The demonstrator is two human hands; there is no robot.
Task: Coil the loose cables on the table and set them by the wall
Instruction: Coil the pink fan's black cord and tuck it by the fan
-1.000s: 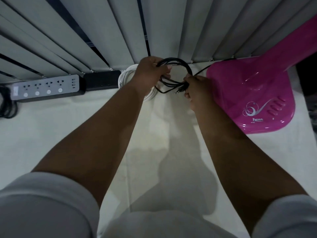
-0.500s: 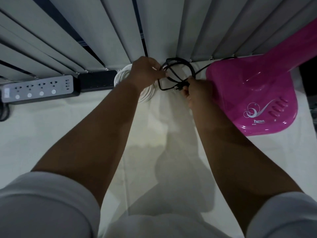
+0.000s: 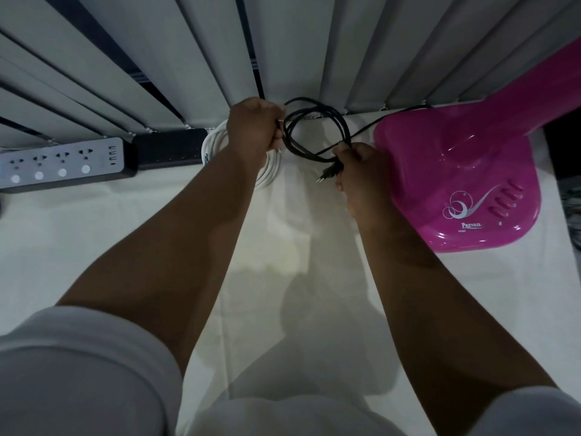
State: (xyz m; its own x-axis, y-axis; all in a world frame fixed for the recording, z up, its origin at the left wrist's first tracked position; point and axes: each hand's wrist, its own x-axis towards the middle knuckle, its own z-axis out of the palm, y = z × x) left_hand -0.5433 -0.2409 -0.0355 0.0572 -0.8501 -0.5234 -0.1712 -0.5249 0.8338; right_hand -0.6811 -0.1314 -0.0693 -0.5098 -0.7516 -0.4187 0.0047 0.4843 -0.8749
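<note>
A thin black cable (image 3: 341, 125) is wound into a few loops near the vertical blinds (image 3: 220, 58) at the back of the table. My left hand (image 3: 255, 129) grips the loops on their left side. My right hand (image 3: 358, 166) pinches the loops at the lower right, with the two-pin plug (image 3: 328, 177) sticking out to the left of its fingers. A tail of the black cable runs right toward the pink fan base. A coiled white cable (image 3: 270, 171) lies on the table under my left forearm, partly hidden.
A pink fan base (image 3: 465, 184) with its stem stands at the right, close to my right hand. A grey power strip (image 3: 63, 162) and a black block (image 3: 171, 147) lie along the blinds at the left. The tabletop (image 3: 94, 247) is covered in white cloth.
The black coil has opened wider between my hands. My right hand moved right and down a little, and the plug now shows beside it.
</note>
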